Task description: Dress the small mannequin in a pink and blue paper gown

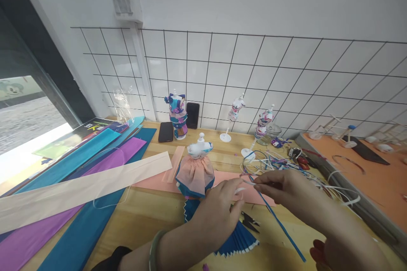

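My left hand [219, 209] and my right hand [282, 188] meet above the wooden table [143, 220], both with fingers pinched on a thin white paper strip [246, 183] between them. A long blue strip [280, 224] runs down and right from under my right fingers. Just left of my hands stands a small mannequin [196, 169] in a peach and blue crepe paper dress. A pleated blue paper fan [237, 239] and small black scissors [249, 221] lie under my left hand.
Long crepe paper sheets in cream [79, 192], purple [63, 207] and teal [82, 233] lie at left. Three dressed mini mannequins [178, 112] and two phones [165, 131] stand near the grid wall. A tangle of paper strips [270, 163] and an orange mat [375, 178] lie right.
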A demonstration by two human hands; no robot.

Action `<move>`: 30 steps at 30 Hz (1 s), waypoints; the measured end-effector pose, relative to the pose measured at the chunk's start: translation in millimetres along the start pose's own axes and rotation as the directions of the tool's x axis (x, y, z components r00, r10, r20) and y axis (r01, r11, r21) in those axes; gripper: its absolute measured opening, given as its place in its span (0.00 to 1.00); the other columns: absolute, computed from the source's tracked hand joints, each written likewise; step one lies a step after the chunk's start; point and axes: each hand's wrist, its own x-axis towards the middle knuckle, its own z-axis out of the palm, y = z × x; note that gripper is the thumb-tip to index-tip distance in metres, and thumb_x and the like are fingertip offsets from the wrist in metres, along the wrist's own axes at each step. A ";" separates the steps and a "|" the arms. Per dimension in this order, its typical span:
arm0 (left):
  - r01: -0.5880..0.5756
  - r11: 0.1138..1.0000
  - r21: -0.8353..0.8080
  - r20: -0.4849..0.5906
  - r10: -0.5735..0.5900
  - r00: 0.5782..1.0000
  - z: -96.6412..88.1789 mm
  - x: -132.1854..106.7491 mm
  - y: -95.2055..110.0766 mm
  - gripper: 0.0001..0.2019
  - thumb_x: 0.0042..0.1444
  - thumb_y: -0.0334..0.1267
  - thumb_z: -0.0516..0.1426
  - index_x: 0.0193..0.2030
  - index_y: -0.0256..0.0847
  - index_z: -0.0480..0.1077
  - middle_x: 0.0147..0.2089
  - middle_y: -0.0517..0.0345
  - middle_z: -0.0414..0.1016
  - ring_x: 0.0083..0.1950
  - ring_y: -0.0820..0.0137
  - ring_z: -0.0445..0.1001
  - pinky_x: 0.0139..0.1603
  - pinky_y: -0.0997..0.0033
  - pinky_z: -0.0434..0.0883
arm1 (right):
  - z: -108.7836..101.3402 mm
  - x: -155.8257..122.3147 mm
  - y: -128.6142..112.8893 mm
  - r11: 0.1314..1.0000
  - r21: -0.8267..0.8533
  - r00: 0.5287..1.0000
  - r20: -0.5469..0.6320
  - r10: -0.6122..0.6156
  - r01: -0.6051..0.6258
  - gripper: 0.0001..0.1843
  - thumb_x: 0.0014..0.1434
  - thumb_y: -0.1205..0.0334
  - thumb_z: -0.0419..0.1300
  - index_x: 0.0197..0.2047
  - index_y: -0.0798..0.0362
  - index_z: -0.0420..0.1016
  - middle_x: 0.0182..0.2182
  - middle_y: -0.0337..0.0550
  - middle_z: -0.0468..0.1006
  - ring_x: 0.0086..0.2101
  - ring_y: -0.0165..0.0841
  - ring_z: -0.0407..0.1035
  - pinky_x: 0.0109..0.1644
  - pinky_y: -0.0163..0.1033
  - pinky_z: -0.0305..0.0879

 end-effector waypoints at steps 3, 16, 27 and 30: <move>0.070 0.991 -0.111 0.017 -0.068 0.998 1.1 1.8 -0.8 0.16 0.60 0.38 0.53 0.53 0.41 0.72 0.40 0.53 0.76 0.37 0.67 0.73 0.37 0.69 0.70 | 1.1 -0.8 -5.3 0.999 -0.038 0.998 0.060 0.032 -0.030 0.16 0.61 0.52 0.54 0.33 0.48 0.81 0.25 0.40 0.79 0.26 0.33 0.68 0.28 0.36 0.60; 0.334 0.608 -0.720 0.315 -0.143 0.938 6.9 11.1 -5.6 0.25 0.48 0.57 0.59 0.41 0.37 0.63 0.21 0.65 0.69 0.14 0.78 0.65 0.12 0.80 0.61 | 3.2 14.7 -6.2 0.996 0.086 0.999 -0.029 0.014 -0.011 0.14 0.59 0.49 0.55 0.34 0.48 0.77 0.34 0.42 0.81 0.38 0.38 0.72 0.42 0.41 0.64; 0.311 0.640 -0.703 0.225 -0.214 0.950 5.9 11.4 -0.9 0.21 0.51 0.55 0.58 0.40 0.39 0.63 0.18 0.69 0.67 0.11 0.78 0.63 0.10 0.82 0.57 | 12.0 18.4 -9.0 0.994 0.112 0.992 0.120 -0.022 0.009 0.10 0.57 0.58 0.57 0.40 0.50 0.78 0.36 0.43 0.82 0.36 0.36 0.74 0.41 0.40 0.67; 0.336 0.647 -0.685 0.245 -0.229 0.942 5.2 11.6 0.8 0.20 0.52 0.55 0.57 0.39 0.39 0.62 0.17 0.68 0.67 0.11 0.78 0.64 0.10 0.82 0.57 | 7.0 13.2 -11.3 0.996 0.077 0.998 0.044 -0.045 0.042 0.10 0.59 0.56 0.57 0.38 0.49 0.77 0.34 0.43 0.81 0.35 0.36 0.72 0.39 0.41 0.67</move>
